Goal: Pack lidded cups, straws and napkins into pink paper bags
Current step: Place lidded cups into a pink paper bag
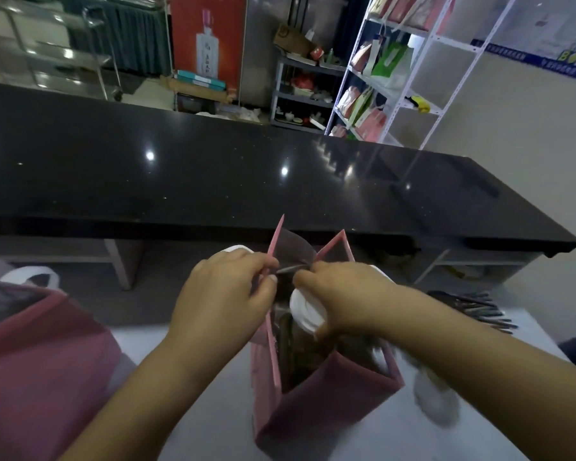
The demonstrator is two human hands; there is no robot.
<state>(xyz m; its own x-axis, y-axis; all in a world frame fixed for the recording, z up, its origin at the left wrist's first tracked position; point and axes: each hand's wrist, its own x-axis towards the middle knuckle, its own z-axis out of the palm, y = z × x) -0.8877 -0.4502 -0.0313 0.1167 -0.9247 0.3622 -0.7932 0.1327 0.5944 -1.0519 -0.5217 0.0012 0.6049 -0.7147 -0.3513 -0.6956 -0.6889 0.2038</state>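
worktop (223,417): pale, nearest the camera, carrying the bags.
pink bag (313,404): stands upright in the middle of the worktop, mouth open.
cup lid (305,311): white and round, showing inside the bag's mouth, partly under the right hand.
left hand (226,294): at the bag's left rim, fingers curled and pinching the pink edge.
right hand (343,294): over the bag's mouth, fingers curled together and pinching the rim where they meet the left hand's fingertips.
white blur (436,404): just right of the bag, too smeared to tell what it is.
second pink bag (37,371): at the left edge, with a white handle.
straws (476,309): dark pile to the right, behind the right forearm.
black counter (213,181): glossy, beyond the worktop.
shelves (423,61): white, far right, holding pink and green bags.
red poster (207,34): on the back wall.
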